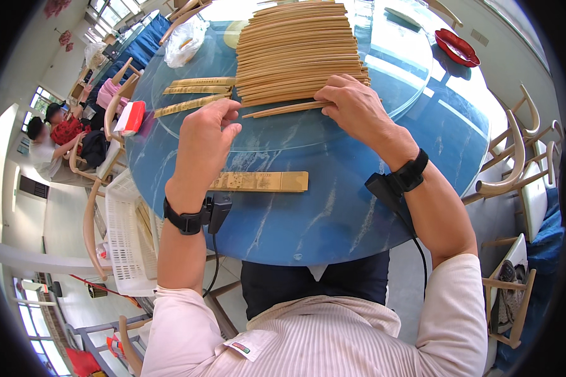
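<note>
A pair of wooden chopsticks [283,110] lies at the near edge of a wide stack of chopsticks [299,56] on the glass turntable [277,139]. My right hand [358,107] is closed on the pair's right end, fingertips pinched together. Close to the pair's left tip, my left hand [209,135] has its thumb and forefinger apart, with nothing visible between them. Several narrow gold paper sleeves [195,102] rest just beyond the left hand. Nearer to me, a flat gold sleeve or small stack of them [264,181] lies on the blue marbled table [333,217], partly behind my left wrist.
A clear plastic bag [185,42] and a red-and-white packet [131,118] are at the left. A red scalloped dish [457,48] sits far right. Beside the table stand a white plastic crate [121,223] and wooden chairs [516,147]. Two people [53,135] sit farther left.
</note>
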{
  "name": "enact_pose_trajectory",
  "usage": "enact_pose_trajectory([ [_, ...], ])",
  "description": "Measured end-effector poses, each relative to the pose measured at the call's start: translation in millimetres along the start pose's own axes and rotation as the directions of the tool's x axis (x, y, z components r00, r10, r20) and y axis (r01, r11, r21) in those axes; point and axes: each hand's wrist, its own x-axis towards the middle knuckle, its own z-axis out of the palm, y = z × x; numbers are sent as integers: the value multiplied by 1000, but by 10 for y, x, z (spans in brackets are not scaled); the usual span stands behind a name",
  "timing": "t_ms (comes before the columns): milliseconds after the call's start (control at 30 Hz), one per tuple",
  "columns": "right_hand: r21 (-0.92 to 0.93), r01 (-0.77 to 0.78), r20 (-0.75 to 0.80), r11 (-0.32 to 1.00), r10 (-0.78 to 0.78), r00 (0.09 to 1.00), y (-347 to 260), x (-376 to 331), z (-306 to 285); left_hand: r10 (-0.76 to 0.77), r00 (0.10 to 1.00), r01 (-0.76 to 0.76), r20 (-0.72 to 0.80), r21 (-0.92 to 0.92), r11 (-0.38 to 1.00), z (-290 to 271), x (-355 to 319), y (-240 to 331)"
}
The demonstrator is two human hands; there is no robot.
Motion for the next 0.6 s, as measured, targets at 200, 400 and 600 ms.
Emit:
enact_pose_trajectory([
  [200, 7, -19, 118, 1000, 18, 993, -88, -13, -83, -7, 997, -2, 72, 124, 992, 252, 158, -397],
  [400, 1, -12, 125, 1000, 12, 992, -125, -30, -74, 24, 992, -19, 128, -37, 999, 315, 144, -334],
  [600, 62, 21, 156, 998, -31, 987, -185, -68, -34, 90, 988, -96, 122, 44, 994, 321, 87, -339],
])
